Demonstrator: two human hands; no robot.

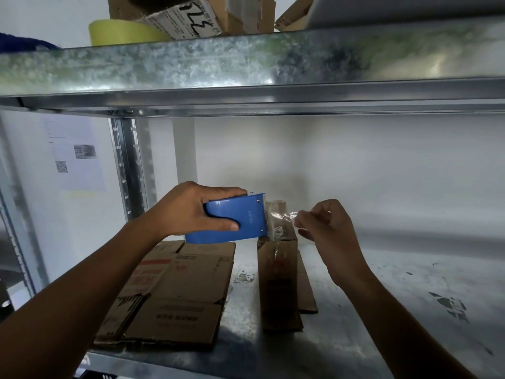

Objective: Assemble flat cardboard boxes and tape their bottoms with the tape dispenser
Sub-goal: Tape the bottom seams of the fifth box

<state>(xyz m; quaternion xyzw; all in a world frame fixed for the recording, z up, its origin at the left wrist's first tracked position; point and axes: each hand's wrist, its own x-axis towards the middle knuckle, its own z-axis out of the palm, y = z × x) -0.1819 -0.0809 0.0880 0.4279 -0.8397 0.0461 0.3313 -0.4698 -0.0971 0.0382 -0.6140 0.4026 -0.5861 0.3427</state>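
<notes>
Blue tape dispenser point(235, 217) being gripped by left hand point(191, 209), held above metal shelf point(382, 296). Right hand point(322, 222) pinching end of clear tape point(281, 217) stretching from dispenser mouth. Narrow cardboard box point(278, 269) sitting on shelf behind tape; flattened cardboard boxes point(175, 291) lying under left forearm.

We take this for a storeroom or packing room: galvanised steel shelving point(246, 64) against bare white walls point(355, 160), flat boxes point(175, 291) on the lower shelf point(382, 296), cartons point(191, 15) and a tape roll point(120, 32) above, a QR-coded sheet point(73, 154) pinned up.
</notes>
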